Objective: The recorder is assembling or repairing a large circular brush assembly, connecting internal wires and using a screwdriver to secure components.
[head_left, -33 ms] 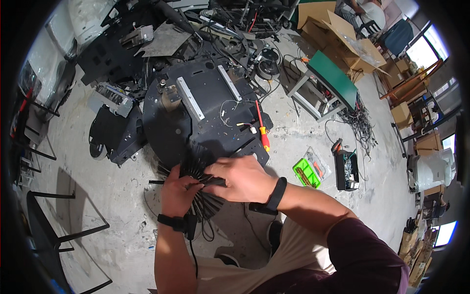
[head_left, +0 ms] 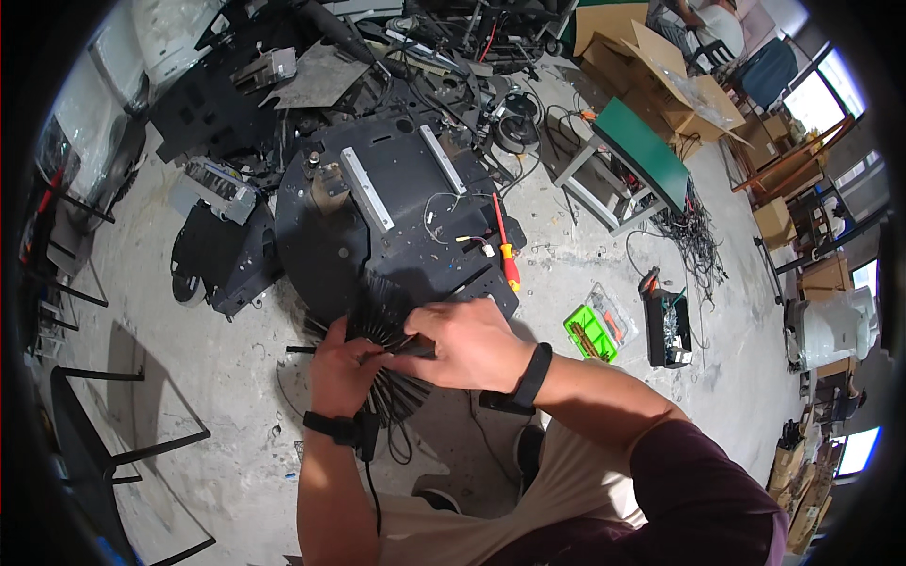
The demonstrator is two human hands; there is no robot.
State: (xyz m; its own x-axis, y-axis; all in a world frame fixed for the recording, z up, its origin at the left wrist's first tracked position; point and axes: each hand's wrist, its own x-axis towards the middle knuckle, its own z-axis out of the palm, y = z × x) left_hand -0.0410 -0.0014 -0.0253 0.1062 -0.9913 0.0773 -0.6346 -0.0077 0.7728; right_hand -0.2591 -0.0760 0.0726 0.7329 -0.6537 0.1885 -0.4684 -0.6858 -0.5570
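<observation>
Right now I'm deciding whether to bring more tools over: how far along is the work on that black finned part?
Mid-job. The round black base plate already carries two silver rails. Both hands, left hand and right hand, grip the finned part. The red screwdriver lies unused; loose wires remain unconnected.

Matt black finned metal heatsink (head_left: 382, 316); matt black metal round chassis plate (head_left: 396, 222) with two brushed silver metal bars (head_left: 366, 189); glossy plastic screwdriver (head_left: 505, 247); rough grey concrete floor (head_left: 226, 377); cardboard boxes (head_left: 661, 75).

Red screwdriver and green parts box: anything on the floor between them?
Head view: nothing. Between the red screwdriver, lying on the black round base plate, and the green parts box there is only bare, stained concrete floor.
</observation>
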